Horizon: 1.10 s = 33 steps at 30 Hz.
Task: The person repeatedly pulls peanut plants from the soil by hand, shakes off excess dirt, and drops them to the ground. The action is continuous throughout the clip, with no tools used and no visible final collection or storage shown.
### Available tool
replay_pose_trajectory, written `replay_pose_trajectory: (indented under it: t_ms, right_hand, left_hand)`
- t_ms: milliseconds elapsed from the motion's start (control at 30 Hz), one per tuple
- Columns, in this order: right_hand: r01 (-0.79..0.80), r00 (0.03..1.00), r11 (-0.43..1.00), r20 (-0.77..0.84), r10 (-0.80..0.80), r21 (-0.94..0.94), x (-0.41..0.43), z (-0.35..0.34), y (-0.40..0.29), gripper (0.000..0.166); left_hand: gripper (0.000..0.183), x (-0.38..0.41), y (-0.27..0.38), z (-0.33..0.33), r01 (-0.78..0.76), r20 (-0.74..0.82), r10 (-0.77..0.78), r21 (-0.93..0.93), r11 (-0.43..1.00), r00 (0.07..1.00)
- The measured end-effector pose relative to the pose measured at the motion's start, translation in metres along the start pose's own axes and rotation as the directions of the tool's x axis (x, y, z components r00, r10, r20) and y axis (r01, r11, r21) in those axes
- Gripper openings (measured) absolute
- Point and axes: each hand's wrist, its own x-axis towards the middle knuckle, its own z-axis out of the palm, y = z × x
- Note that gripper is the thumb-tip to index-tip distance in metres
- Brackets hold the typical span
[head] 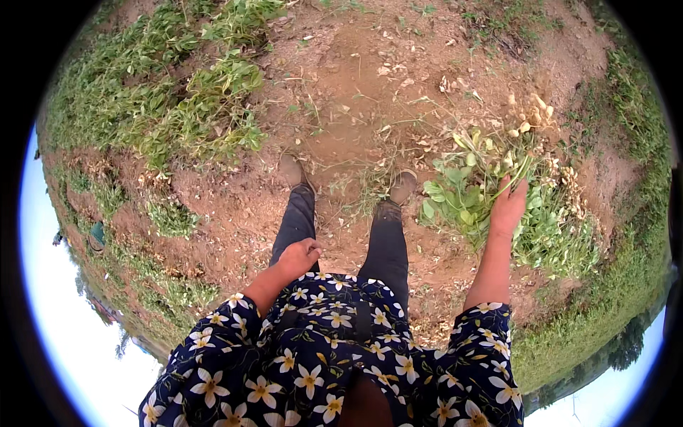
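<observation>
My right hand (508,209) grips the stems of a pulled peanut plant (463,189) out to my right. Its leaves hang to the left of the hand, and a cluster of peanut pods (532,115) shows at the root end, beyond the fingers. Beneath and beside this hand lies a heap of uprooted peanut plants (560,229) with pale pods along its right edge. My left hand (300,258) rests near my left thigh, fingers curled; whether anything is inside them is hidden.
Green leafy plants (165,101) cover the ground at the upper left. A smaller plant pile (172,216) lies on the soil at left. My shoes (403,187) stand on reddish soil with loose stems and dry leaves around them. Dense greenery (613,288) borders the right side.
</observation>
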Motion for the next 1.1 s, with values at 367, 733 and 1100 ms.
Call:
replay_pose_trajectory:
  t_ms: [367, 733, 1100]
  right_hand:
    - [0.182, 0.720, 0.983, 0.683, -0.124, -0.014, -0.070, 0.117, -0.005, 0.044]
    - [-0.111, 0.490, 0.704, 0.655, -0.576, 0.702, -0.158, 0.292, -0.450, 0.023]
    - [-0.416, 0.357, 0.897, 0.881, 0.312, -0.149, -0.193, 0.453, -0.408, 0.106]
  left_hand:
    - [0.025, 0.019, -0.077, -0.051, -0.056, -0.141, 0.012, -0.313, 0.948, 0.990]
    - [0.031, 0.174, -0.038, -0.375, -0.754, -0.798, 0.396, -0.109, 0.648, 0.455]
    - [0.112, 0.225, -0.218, -0.349, 0.194, -0.250, -0.244, -0.209, 0.959, 0.937]
